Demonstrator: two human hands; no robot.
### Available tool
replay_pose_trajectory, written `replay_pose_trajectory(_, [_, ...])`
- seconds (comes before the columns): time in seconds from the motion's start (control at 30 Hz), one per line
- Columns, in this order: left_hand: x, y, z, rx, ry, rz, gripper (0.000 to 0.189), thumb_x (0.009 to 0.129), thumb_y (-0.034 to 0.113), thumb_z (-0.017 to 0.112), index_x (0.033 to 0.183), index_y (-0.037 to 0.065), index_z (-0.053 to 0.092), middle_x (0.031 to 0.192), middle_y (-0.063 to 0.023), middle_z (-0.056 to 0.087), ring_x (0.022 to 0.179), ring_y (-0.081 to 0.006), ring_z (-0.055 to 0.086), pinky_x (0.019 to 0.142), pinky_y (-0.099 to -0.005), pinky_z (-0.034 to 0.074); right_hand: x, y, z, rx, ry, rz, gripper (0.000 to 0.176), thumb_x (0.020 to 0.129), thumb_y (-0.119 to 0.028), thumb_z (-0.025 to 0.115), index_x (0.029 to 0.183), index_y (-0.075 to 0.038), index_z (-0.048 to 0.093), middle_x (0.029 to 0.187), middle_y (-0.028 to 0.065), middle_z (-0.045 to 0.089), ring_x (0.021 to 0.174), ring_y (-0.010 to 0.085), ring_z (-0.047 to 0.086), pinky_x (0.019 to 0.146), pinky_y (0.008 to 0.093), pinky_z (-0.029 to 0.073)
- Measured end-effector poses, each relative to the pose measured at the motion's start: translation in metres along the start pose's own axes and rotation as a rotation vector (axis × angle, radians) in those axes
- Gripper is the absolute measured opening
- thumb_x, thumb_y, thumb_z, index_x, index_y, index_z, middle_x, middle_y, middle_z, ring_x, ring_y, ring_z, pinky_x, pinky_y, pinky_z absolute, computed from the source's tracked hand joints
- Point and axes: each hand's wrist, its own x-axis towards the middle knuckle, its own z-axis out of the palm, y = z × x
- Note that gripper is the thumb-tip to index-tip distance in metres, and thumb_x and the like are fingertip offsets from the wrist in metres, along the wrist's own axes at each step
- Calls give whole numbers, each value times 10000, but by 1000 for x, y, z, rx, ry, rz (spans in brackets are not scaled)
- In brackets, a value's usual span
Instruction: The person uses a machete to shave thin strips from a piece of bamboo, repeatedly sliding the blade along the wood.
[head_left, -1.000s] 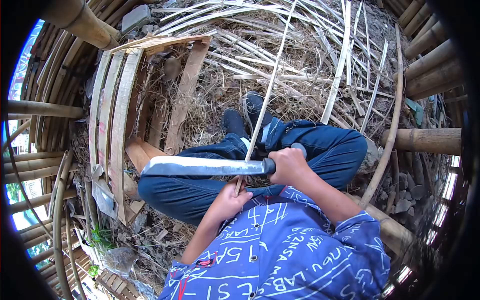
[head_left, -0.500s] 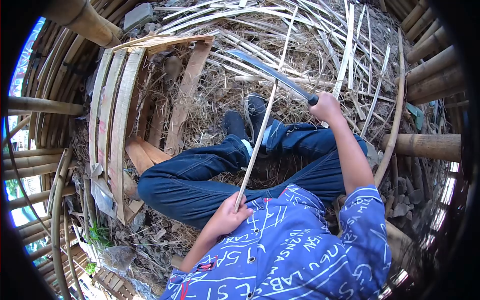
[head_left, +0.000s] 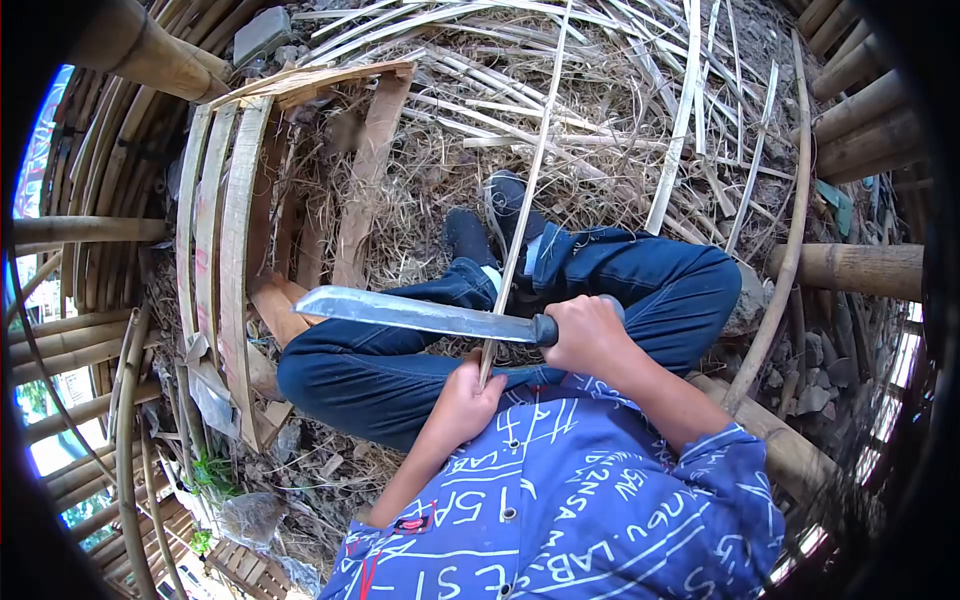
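Note:
Fingers wrapped, my left hand (head_left: 470, 400) grips the lower end of a long, thin bamboo strip (head_left: 537, 165) near my lap. The strip slants up and away past my shoes to the far edge of the view. My right hand (head_left: 587, 335) is closed round the dark handle of a machete (head_left: 420, 315). Its broad grey blade points left over my bent knee and crosses the strip just beyond my left hand. Blue jeans (head_left: 650, 290) cover my crossed legs beneath both hands.
A wooden slatted crate (head_left: 240, 220) stands at left. Many split bamboo strips (head_left: 685, 120) and curly shavings (head_left: 410, 190) litter the ground ahead. Bamboo poles (head_left: 850, 268) form walls on both sides, and a grey block (head_left: 262, 35) lies at the far left.
My right hand has brought the machete from far up the strip back toward my lap, its blade turning to point left. My left hand still holds the strip's end.

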Motion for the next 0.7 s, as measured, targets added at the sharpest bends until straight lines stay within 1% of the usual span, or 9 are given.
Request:
replay_pose_trajectory(0.1, [-1, 9, -5, 32, -2, -38, 190, 864, 108, 590, 939, -38, 495, 688, -195, 538, 601, -270, 525, 605, -404, 439, 9, 3, -4, -44, 23, -33, 187, 577, -229, 683, 690, -81, 665, 678, 170, 654, 683, 373, 651, 680, 453, 527])
replay_pose_trajectory(0.17, [-5, 9, -5, 25, -20, -59, 186, 870, 108, 585, 929, -35, 481, 677, -197, 532, 589, -269, 521, 587, -404, 430, 20, 10, -8, -85, 82, 26, 199, 605, -247, 689, 712, -80, 674, 720, 172, 668, 740, 367, 661, 730, 460, 525])
replay_pose_trajectory(0.23, [-9, 9, -6, 23, -39, -81, 185, 876, 108, 580, 918, -32, 466, 666, -199, 526, 577, -267, 517, 569, -404, 421, 39, 27, -15, -159, 175, 151, 201, 630, -267, 686, 731, -93, 686, 736, 174, 672, 777, 358, 664, 746, 453, 527])
replay_pose_trajectory(0.3, [-12, 11, -4, 21, -67, -116, 149, 876, 92, 580, 873, 8, 458, 682, -81, 493, 626, -140, 451, 565, -330, 395, 57, 50, -26, -96, 163, 200, 201, 645, -281, 676, 746, -109, 698, 749, 179, 672, 796, 356, 661, 755, 446, 528])
replay_pose_trajectory(0.33, [-10, 14, -5, 40, -79, -142, 134, 875, 80, 575, 870, 17, 457, 677, -57, 467, 628, -120, 435, 557, -319, 384, 63, 55, -31, -91, 114, 179, 201, 642, -285, 678, 755, -121, 705, 756, 170, 674, 791, 357, 659, 759, 448, 527])
replay_pose_trajectory(0.37, [-10, 13, -5, 37, -84, -137, 134, 875, 80, 575, 870, 17, 457, 677, -57, 467, 628, -120, 435, 557, -319, 384, 65, 56, -33, -96, 116, 184, 201, 642, -285, 678, 755, -121, 705, 756, 170, 674, 791, 357, 659, 759, 448, 527])
replay_pose_trajectory(0.43, [-7, 10, -7, -83, -64, -105, 129, 873, 73, 567, 856, 31, 447, 677, -26, 442, 630, -100, 414, 545, -300, 365, 73, 54, -35, -135, 141, 132, 221, 613, -265, 683, 751, -94, 703, 758, 166, 679, 780, 343, 671, 747, 434, 531])
replay_pose_trajectory(0.47, [-7, 11, -10, -97, -86, -136, 130, 867, 63, 562, 845, 42, 436, 678, -3, 421, 627, -89, 392, 536, -286, 345, 77, 57, -30, -146, 164, 95, 225, 596, -252, 682, 755, -94, 703, 765, 165, 681, 786, 343, 671, 745, 431, 533])
replay_pose_trajectory(0.7, [-6, 17, -17, -82, -99, -158, 134, 863, 59, 558, 838, 45, 427, 669, -9, 405, 627, -89, 380, 538, -286, 338, 91, 62, -26, -124, 162, 102, 247, 595, -254, 684, 790, -103, 706, 801, 166, 686, 810, 342, 672, 750, 424, 535])
